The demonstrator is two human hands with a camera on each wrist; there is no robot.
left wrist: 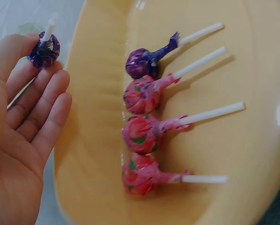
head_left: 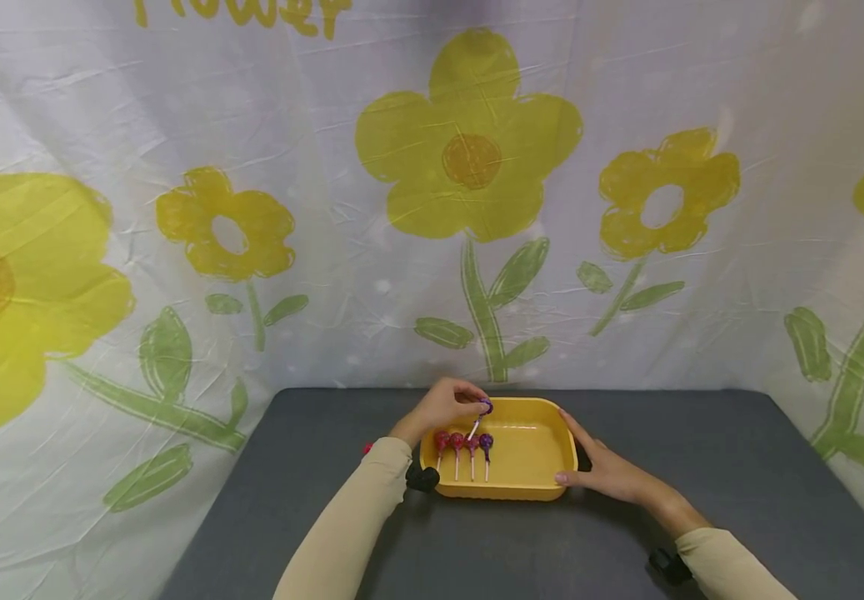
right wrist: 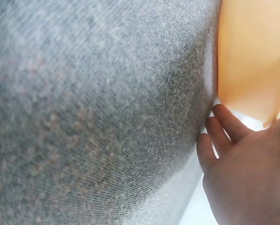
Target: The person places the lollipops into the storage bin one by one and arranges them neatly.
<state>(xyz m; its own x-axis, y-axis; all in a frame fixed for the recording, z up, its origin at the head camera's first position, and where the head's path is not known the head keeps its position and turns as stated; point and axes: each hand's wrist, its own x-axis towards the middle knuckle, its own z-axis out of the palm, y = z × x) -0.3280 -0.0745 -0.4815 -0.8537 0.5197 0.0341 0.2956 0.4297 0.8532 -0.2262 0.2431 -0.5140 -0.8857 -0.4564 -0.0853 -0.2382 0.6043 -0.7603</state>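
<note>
My left hand (head_left: 448, 406) pinches a purple-wrapped lollipop (left wrist: 43, 51) by its round head, between thumb and fingertips, above the left part of a yellow tray (head_left: 529, 457). Its white stick slants down toward the tray in the head view. Inside the tray lies a row of lollipops, sticks toward the near side: three pink-red ones (left wrist: 142, 133) and a purple one (left wrist: 142, 63) at the row's right end. At the tray's right end is my right hand (head_left: 611, 473), thumb on the near right corner and extended fingers along the outer side.
A dark grey table (head_left: 312, 533) carries the tray. Left of the tray a small red thing (head_left: 367, 448) shows beside the left sleeve, mostly hidden. Behind the table hangs a white cloth (head_left: 327, 275) printed with yellow flowers. Black devices (head_left: 669, 567) sit at both wrists.
</note>
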